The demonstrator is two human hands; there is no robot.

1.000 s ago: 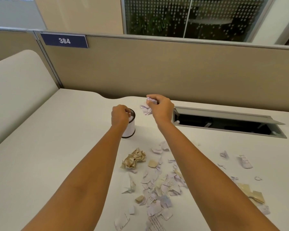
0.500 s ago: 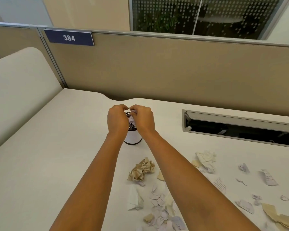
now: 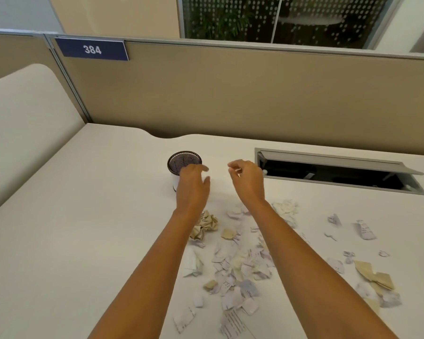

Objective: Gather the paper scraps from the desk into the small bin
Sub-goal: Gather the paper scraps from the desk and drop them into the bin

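Fingers (image 3: 205, 168) of your left hand (image 3: 192, 187) are loosely spread and hold nothing, hanging just beside the small bin (image 3: 184, 165) and covering part of its near wall. Your right hand (image 3: 249, 179) hovers off to the bin's right with its fingers curled but apart; something pale shows at the tips, too small to tell whether it is a scrap. Inside the bin's dark rim you see only a mesh-like surface, so how much it already holds cannot be read. Most of the job looks to be ahead of you: paper scraps (image 3: 238, 267) lie thick on the counter (image 3: 71, 241) between and under your forearms, a crumpled tan ball (image 3: 206, 226) sits near your left wrist, and more torn pieces (image 3: 364, 230) trail away to the right, well apart from the bin.
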